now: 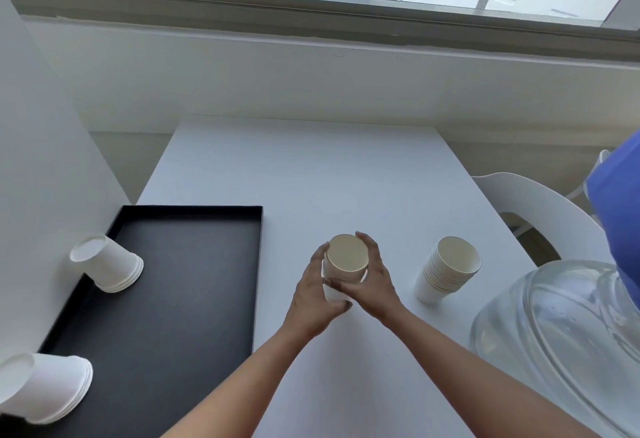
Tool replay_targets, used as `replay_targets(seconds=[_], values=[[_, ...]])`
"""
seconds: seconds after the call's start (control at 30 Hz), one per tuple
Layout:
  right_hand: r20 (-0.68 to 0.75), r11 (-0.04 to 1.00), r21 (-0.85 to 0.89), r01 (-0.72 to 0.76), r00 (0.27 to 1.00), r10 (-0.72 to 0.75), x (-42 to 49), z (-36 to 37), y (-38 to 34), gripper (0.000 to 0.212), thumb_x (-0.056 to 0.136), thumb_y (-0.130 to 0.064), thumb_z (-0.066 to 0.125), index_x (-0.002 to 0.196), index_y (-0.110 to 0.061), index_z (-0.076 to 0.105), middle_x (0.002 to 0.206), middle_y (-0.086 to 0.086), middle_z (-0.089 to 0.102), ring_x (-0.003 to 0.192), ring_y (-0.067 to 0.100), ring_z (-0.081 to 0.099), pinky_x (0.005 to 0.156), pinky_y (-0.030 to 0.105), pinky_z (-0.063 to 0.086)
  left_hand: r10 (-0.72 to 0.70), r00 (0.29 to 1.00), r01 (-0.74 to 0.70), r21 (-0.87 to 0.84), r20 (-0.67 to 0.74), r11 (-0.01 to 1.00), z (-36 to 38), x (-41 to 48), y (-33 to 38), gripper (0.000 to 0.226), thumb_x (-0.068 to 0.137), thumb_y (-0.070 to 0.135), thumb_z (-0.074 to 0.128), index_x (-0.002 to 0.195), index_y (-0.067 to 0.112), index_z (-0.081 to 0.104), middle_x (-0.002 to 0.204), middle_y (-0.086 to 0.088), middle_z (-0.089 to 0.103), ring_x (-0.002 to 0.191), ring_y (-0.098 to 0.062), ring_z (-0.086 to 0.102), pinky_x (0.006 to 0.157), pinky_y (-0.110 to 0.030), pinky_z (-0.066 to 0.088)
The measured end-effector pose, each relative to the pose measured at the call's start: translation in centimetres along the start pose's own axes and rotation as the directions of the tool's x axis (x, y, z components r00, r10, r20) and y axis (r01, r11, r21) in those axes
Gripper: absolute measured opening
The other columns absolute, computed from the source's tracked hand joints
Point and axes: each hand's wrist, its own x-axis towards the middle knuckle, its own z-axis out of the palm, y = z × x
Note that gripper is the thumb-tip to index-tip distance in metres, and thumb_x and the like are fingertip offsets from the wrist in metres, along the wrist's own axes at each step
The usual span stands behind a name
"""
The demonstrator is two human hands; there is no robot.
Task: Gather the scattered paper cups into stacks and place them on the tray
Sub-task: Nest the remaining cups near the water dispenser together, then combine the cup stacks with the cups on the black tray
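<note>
A stack of white paper cups [346,261], mouth up, stands at the middle of the white table [311,167]. My left hand [317,294] grips it from the left and my right hand [374,281] from the right, fingers curled round its sides. A second upright stack of several cups [446,273] stands to the right, apart from my hands. On the black tray [194,281] at the left, two upside-down stacks stand along its left side: one at the far end [107,264], one at the near corner [45,387].
A clear water jug [561,344] with a blue top [616,216] sits at the right table edge, close to the second stack. A white chair [540,209] stands behind it. A white wall borders the tray's left side.
</note>
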Motion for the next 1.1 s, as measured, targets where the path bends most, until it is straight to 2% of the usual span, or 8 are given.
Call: replay_targets(seconds=[0.23,0.37,0.47,0.63,0.87,0.93,1.03,1.1], values=[[-0.046,0.999,0.007,0.046,0.998,-0.046,-0.6,0.4,0.4,0.092,0.067,-0.020,0.082,0.136,-0.042,0.024,0.131,-0.008,0.048,0.120,0.013,0.046,0.088,0.024,0.040,-0.035,0.999,0.037,-0.107,0.023,0.994,-0.3,-0.4,0.3,0.091,0.072,0.003,0.070,0.138,0.044,0.022,0.127,0.021,0.037,0.110,-0.013,0.053,0.064,-0.002,0.042],[-0.051,0.997,0.020,0.069,0.996,-0.068,-1.2,0.9,0.3,0.090,0.068,-0.020,0.080,0.133,-0.047,0.024,0.132,-0.007,0.047,0.120,0.014,0.047,0.094,0.033,0.046,-0.063,0.998,0.056,-0.202,-0.026,0.978,-0.6,-0.7,0.3,0.067,0.084,0.004,0.052,0.136,0.040,0.032,0.135,0.012,0.044,0.110,-0.018,0.058,0.079,-0.013,0.045],[-0.044,0.992,0.002,0.122,0.992,-0.122,-1.8,1.1,-0.2,0.087,0.069,-0.021,0.078,0.130,-0.051,0.024,0.133,-0.012,0.045,0.121,0.012,0.046,0.098,0.039,0.047,-0.140,0.982,0.087,-0.357,-0.125,0.930,-0.8,-0.9,0.4,0.046,0.090,0.024,0.049,0.132,0.041,0.039,0.133,0.006,0.050,0.113,-0.023,0.056,0.089,-0.027,0.045],[0.029,0.955,-0.108,0.276,0.961,-0.275,-2.7,1.5,-1.3,0.081,0.075,-0.011,0.073,0.128,-0.049,0.024,0.133,-0.026,0.037,0.115,-0.017,0.036,0.087,0.000,0.035,-0.272,0.933,0.159,-0.407,-0.237,0.900,-1.5,-1.2,0.8,0.054,0.091,0.028,0.055,0.141,0.030,0.033,0.127,0.001,0.050,0.102,-0.028,0.062,0.076,-0.026,0.049],[0.250,0.910,-0.180,0.374,0.912,-0.325,-3.6,1.8,-1.9,0.085,0.076,-0.005,0.063,0.134,-0.047,0.017,0.138,-0.032,0.027,0.125,-0.009,0.032,0.093,-0.006,0.022,-0.442,0.867,0.302,-0.464,-0.231,0.833,-3.1,-2.0,0.6,0.025,0.093,0.006,0.040,0.109,0.010,0.059,0.114,-0.014,0.060,0.091,-0.028,0.060,0.071,-0.030,0.054],[0.316,0.937,-0.123,0.326,0.908,-0.274,-3.8,1.7,-2.2,0.085,0.076,-0.009,0.062,0.137,-0.046,0.016,0.141,-0.026,0.027,0.126,-0.010,0.029,0.099,0.000,0.021,-0.466,0.845,0.274,-0.535,-0.263,0.799,-3.3,-2.3,0.5,0.023,0.094,0.005,0.039,0.106,0.011,0.058,0.116,-0.017,0.059,0.096,-0.030,0.059,0.069,-0.029,0.053],[0.301,0.992,0.088,0.092,0.947,-0.115,-4.3,1.8,-3.0,0.079,0.073,-0.025,0.060,0.141,-0.040,0.021,0.140,-0.018,0.031,0.128,0.001,0.031,0.104,0.022,0.028,-0.483,0.817,0.218,-0.608,-0.314,0.763,-3.1,-2.9,0.4,0.025,0.095,0.005,0.037,0.111,0.011,0.056,0.116,-0.017,0.058,0.103,-0.033,0.059,0.068,-0.028,0.052],[0.308,0.977,0.205,-0.058,0.951,-0.008,-4.7,2.0,-3.7,0.068,0.081,-0.031,0.059,0.139,-0.035,0.026,0.139,-0.014,0.033,0.126,0.005,0.035,0.102,0.026,0.030,-0.469,0.801,0.163,-0.619,-0.372,0.768,-2.7,-3.6,0.6,0.028,0.095,0.005,0.037,0.115,0.011,0.055,0.116,-0.015,0.059,0.105,-0.031,0.059,0.068,-0.026,0.052]])
